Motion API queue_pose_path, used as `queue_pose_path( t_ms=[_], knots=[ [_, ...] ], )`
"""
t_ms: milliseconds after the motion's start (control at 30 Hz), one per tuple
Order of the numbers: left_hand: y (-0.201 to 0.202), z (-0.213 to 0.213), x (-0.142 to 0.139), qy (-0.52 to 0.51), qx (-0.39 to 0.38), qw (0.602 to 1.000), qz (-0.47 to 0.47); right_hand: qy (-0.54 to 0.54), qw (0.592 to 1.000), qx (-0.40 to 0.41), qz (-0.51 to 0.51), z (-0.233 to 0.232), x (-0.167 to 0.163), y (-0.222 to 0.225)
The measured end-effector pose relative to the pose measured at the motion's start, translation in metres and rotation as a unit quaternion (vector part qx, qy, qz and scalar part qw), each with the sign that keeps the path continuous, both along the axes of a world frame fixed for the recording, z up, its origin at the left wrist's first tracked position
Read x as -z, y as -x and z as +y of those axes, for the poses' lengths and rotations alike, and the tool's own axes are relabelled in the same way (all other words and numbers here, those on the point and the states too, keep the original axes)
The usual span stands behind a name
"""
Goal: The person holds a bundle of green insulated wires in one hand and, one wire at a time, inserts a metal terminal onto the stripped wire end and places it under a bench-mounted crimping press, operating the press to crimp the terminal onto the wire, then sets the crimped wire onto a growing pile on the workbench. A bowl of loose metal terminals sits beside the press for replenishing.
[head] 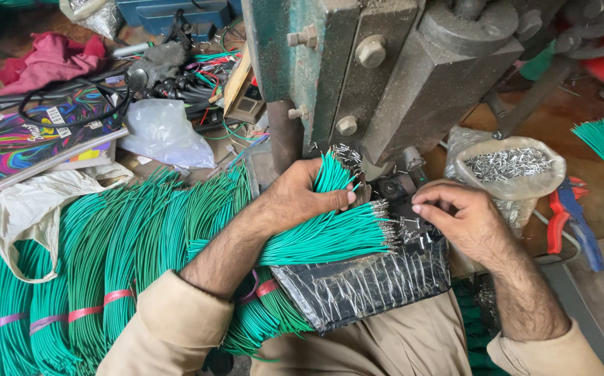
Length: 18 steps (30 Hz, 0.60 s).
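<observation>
Left hand [300, 198] is clamping a fan of green wires [330, 233] with metal tips, just under the press [385, 76]; our right hand [459, 216] is pinching together at the small parts by the die [391, 188]. We are judging fingers sit risky close to the ram, and a loose grip could spill wires. Room is tight: the bag of terminals [507, 167] is crowding the right, wire bundles [107, 264] filling the left.
</observation>
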<state>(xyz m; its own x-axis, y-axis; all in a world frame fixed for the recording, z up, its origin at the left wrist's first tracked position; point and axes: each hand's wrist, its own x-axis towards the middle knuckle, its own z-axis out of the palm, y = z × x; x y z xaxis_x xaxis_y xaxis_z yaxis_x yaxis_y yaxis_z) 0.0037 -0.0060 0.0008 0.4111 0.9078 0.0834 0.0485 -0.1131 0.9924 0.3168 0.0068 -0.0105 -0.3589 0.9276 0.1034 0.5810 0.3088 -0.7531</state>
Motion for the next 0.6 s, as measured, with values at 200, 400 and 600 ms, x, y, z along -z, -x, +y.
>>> queue_pose_path(
  t_ms=[200, 400, 600],
  knots=[
    [0.001, -0.001, -0.001, 0.010, -0.012, 1.000, 0.002, 0.033, 0.970, -0.027, 0.237, 0.010, 0.024, 0.010],
    [-0.001, -0.002, -0.001, 0.000, -0.022, 1.000, 0.008, -0.005, 0.960, -0.032, 0.277, 0.006, 0.024, 0.050],
    [0.000, -0.002, -0.002, -0.009, -0.025, 1.000, 0.008, -0.018, 0.970, -0.027, 0.240, 0.005, 0.013, 0.066]
  ],
)
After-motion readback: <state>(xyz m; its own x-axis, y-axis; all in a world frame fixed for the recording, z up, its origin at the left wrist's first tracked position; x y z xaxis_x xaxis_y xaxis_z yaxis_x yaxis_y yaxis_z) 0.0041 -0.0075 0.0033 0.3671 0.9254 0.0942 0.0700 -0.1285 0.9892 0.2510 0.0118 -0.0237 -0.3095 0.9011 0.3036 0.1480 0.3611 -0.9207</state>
